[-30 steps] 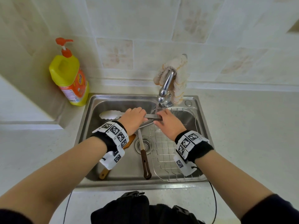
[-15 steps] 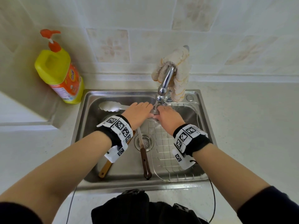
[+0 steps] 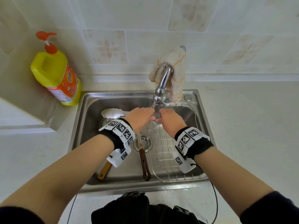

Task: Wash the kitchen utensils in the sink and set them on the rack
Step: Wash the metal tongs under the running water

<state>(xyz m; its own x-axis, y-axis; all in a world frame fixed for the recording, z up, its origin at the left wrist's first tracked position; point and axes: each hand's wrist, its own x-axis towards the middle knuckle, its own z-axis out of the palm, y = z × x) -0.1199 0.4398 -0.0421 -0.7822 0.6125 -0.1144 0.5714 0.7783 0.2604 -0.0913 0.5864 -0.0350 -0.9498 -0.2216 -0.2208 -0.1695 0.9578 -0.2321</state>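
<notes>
Metal tongs (image 3: 111, 113) lie across the back of the steel sink (image 3: 116, 96), their scalloped head pointing left. My left hand (image 3: 139, 118) grips the middle of the tongs. My right hand (image 3: 171, 120) holds their hinge end just under the faucet (image 3: 162, 83), where water runs onto it. A knife with a dark brown handle (image 3: 144, 162) lies over the drain. A wooden-handled utensil (image 3: 104, 171) pokes out below my left wrist, its head hidden. A wire rack (image 3: 163, 152) fills the right half of the sink.
A yellow detergent bottle (image 3: 56, 75) with a red pump stands on the counter left of the sink. A cloth glove (image 3: 176, 70) is draped over the faucet. Pale countertop extends right of the sink, and a tiled wall rises behind it.
Both hands have slid the tongs back and to the right, bringing the hinge end under the running water. My hands now meet at the spout.
</notes>
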